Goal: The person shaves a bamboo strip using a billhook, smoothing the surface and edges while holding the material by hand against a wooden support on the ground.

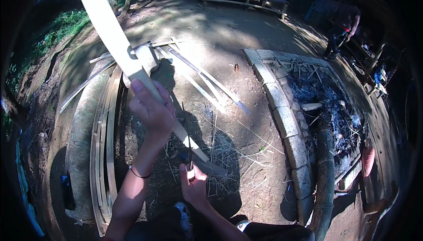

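Bamboo strip (115, 38) rises long from the ground, gripped mid-length by the left hand (152, 109); the right hand (193, 183) holds a knife (188, 146) closed at its lower end. To split well, I think, keep the blade along the grain.

The long flat bamboo strip (115, 38) is pale cream, nearly white in sunlight. The thin split bamboo slats (103, 139) stacked beside the rounded log are tan-yellow. The bare dirt ground (220, 34) is reddish brown, dappled with shadow. The brick-edged fire pit (286, 122) has grey-beige blocks around grey-white ash and black char.
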Demonstrator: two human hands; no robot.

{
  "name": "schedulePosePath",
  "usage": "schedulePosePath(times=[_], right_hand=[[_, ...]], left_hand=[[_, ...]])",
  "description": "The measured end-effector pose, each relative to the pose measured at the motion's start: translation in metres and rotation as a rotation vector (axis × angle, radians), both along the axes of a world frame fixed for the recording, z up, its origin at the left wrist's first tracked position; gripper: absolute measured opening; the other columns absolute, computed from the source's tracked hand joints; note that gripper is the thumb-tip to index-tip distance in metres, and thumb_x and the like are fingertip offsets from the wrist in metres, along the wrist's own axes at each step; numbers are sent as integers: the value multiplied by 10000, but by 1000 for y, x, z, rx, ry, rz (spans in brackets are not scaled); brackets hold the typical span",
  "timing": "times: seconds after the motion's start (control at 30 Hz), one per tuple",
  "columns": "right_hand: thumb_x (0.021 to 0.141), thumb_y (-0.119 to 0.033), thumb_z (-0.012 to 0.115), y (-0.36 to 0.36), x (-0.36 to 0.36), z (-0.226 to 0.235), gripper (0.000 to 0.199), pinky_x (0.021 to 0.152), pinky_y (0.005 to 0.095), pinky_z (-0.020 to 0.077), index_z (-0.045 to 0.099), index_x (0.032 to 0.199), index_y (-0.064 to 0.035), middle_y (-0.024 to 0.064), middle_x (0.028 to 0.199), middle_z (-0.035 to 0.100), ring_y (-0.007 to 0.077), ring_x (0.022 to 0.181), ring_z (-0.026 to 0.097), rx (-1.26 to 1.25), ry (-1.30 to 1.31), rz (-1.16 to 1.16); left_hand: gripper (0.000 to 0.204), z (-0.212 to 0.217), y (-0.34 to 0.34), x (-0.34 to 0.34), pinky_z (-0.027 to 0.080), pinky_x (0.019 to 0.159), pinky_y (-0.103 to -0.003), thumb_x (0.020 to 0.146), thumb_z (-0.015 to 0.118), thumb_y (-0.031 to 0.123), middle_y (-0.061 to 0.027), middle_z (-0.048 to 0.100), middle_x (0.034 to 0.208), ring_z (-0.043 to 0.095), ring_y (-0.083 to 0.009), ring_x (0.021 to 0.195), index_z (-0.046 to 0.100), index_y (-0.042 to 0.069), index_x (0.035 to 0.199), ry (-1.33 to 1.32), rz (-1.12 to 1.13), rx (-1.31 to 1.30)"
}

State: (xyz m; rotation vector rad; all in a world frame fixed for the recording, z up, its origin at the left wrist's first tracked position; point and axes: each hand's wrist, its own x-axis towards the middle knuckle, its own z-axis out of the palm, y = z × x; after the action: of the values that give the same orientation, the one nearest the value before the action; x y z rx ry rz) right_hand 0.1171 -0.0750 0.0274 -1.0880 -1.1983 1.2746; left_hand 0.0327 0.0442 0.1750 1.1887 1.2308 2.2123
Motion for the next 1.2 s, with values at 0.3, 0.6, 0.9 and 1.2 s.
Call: schedulePosePath(times=[0.3,0.6,0.9,1.2], right_hand=[[951,-333,541,-19,6,-64,425,485,275,339,502,660,-25,-15,512,402,69,510,382,-254,-197,-170],[956,-286,538,-30,4,-54,363,480,303,338,521,692,-37,-16,520,421,73,510,395,-87,-75,-164],[928,-374,544,-28,15,-62,444,540,370,409,554,707,11,89,568,514,175,560,545,-214,-243,-143],[902,-373,572,-39,24,-76,447,584,425,426,567,697,24,140,614,592,287,598,596,-352,-272,-267]], left_hand=[[593,2,3,0,270,322,-224,1015,212,484,-13,387,467,364,-90,330,436,56,671,-27,-38,39],[553,-2,-10,25,271,329,-221,1015,244,479,-6,383,468,364,-86,338,436,73,692,-5,-29,46],[555,-8,-15,9,280,338,-214,1016,239,478,1,403,480,362,-79,345,440,84,682,-27,-48,37],[564,-14,-19,8,309,307,-229,1010,212,496,-17,415,500,396,-92,340,445,68,727,99,-115,44]])
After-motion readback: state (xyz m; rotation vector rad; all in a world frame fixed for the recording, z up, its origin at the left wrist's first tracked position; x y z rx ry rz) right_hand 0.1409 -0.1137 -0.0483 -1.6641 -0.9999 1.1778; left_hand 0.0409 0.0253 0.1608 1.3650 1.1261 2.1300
